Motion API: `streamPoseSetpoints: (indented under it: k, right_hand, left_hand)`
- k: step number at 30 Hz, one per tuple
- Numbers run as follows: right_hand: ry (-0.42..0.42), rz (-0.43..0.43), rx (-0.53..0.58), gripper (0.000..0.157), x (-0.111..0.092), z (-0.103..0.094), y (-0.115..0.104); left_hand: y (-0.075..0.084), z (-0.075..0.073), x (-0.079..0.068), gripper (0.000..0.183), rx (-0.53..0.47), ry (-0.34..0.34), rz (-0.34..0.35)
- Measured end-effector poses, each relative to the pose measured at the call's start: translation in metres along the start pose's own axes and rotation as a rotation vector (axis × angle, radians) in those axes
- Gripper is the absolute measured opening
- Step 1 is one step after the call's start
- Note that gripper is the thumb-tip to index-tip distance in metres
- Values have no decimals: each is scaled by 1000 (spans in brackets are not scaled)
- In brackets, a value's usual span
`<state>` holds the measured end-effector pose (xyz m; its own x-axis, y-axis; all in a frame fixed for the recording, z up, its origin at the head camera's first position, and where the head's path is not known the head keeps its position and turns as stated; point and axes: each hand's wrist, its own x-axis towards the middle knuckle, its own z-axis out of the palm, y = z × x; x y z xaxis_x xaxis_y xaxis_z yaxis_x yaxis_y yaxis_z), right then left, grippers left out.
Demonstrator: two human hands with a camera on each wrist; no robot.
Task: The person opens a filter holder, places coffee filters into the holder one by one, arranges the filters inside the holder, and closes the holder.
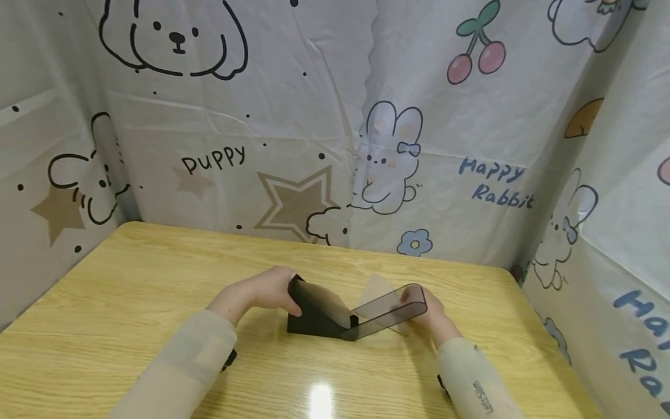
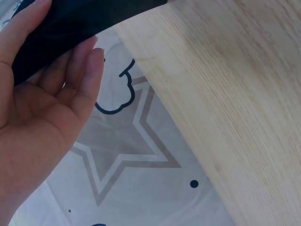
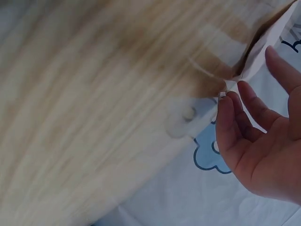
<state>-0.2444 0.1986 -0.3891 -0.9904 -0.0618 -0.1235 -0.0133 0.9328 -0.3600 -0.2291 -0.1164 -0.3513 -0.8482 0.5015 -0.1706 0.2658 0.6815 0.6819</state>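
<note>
A black wedge-shaped box (image 1: 316,317) with a tan sloping inside stands mid-table in the head view. My left hand (image 1: 272,290) grips its upper left end, thumb in front; in the left wrist view the fingers curl behind the dark box (image 2: 84,28). From the box's right end a smoky clear lid (image 1: 379,311) slants up to the right. Behind that lid is a thin pale sheet (image 1: 376,285), its lower corner showing below. My right hand (image 1: 431,317), partly seen through the lid, pinches at the pale sheet (image 3: 270,42); whether it also touches the lid I cannot tell.
A light wooden table (image 1: 157,279) lies under both hands. Behind it hangs a printed cloth (image 1: 293,116) with cartoon animals, stars and cherries, which also closes in the left and right sides. Light glares off the table's front middle.
</note>
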Motion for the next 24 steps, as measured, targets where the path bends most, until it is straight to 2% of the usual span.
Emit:
streamPoseSetpoints:
  k: [10, 15, 17, 19, 20, 22, 24]
  right_hand:
    - [-10, -4, 126, 17, -5, -4, -13]
    - [-15, -1, 159, 21, -3, -2, -6]
    - [-17, 8, 148, 20, 7, 3, 5]
    - [-9, -38, 128, 18, 25, 13, 26]
    - [5, -85, 127, 20, 29, 15, 34]
    - [52, -213, 140, 26, 60, 30, 71]
    - [67, -253, 133, 34, 73, 32, 86]
  left_hand:
    - [-1, -1, 0, 35, 4, 3, 4]
    - [-1, -1, -1, 33, 0, 0, 3]
    - [-1, -1, -1, 33, 0, -2, -2]
    - [0, 0, -1, 34, -2, -1, -2]
    - [0, 0, -2, 33, -1, 1, -3]
    - [1, 0, -2, 32, 0, 4, -3]
    - [2, -1, -3, 31, -1, 5, -8]
